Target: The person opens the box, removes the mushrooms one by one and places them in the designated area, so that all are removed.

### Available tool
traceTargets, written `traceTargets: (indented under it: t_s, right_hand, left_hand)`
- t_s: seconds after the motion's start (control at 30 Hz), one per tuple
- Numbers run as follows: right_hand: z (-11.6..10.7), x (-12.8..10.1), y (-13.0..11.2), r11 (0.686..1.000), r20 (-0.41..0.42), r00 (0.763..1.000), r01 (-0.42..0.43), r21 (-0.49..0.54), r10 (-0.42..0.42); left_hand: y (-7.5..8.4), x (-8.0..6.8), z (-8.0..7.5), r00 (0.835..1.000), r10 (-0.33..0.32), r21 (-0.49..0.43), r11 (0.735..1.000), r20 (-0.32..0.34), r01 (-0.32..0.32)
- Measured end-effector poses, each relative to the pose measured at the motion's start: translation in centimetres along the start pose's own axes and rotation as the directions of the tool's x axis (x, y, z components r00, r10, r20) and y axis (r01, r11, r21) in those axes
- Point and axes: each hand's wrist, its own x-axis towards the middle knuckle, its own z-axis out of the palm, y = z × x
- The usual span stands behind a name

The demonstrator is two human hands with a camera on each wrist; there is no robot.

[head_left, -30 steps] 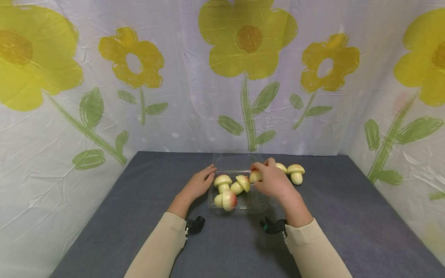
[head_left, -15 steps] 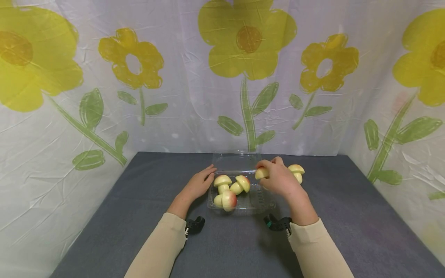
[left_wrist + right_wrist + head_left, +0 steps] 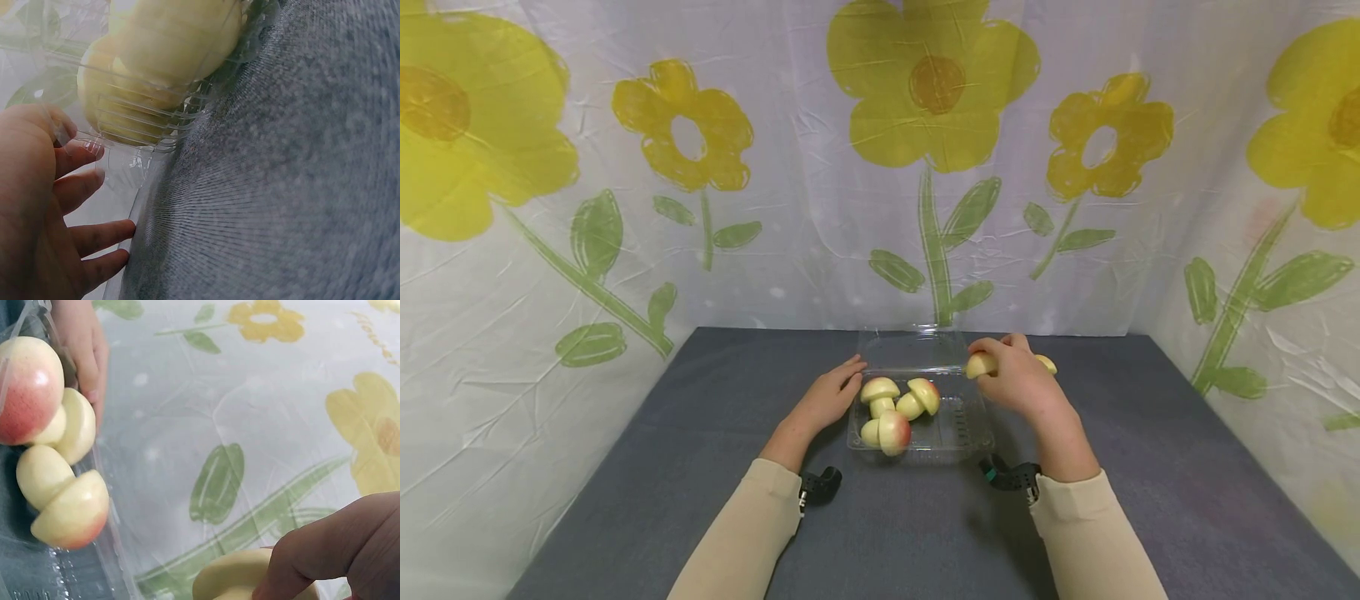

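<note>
Hands at clear tray (image 3: pixel 977 429), mushroom-shaped apple piece (image 3: pixel 981 365) held

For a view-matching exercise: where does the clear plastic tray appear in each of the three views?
Head: clear plastic tray at table centre, between both hands.
Left wrist: upper left, ribbed wall beside the left hand's fingers.
Right wrist: left edge, holding mushroom-shaped pieces.
Shared landmark: the mushroom-shaped pieces inside it.
</note>
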Motion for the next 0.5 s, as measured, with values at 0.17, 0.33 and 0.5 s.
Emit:
traceTargets:
  t_s: [0.17, 0.33, 0.5]
  right_hand:
    - [-0.6, 0.1, 0.7, 0.999, -0.007, 0.999, -0.039, 0.003, 0.039]
    - [-1.2, 0.0, 1.4, 0.997, 0.006, 0.997, -0.071, 0.025, 0.071]
    - [-1.9, -0.2, 2.1, 0.995, 0.002, 0.996, -0.091, 0.049, 0.091]
  left_hand:
    - [-0.1, 0.1, 0.0, 1.000, -0.003, 0.001, 1.000, 0.000, 0.003]
    - [-0.3, 0.2, 0.1, 1.000, -0.004, 0.003, 1.000, -0.004, 0.004]
    - [-0.4, 0.2, 0.2, 1.000, 0.003, 0.005, 1.000, -0.007, -0.003]
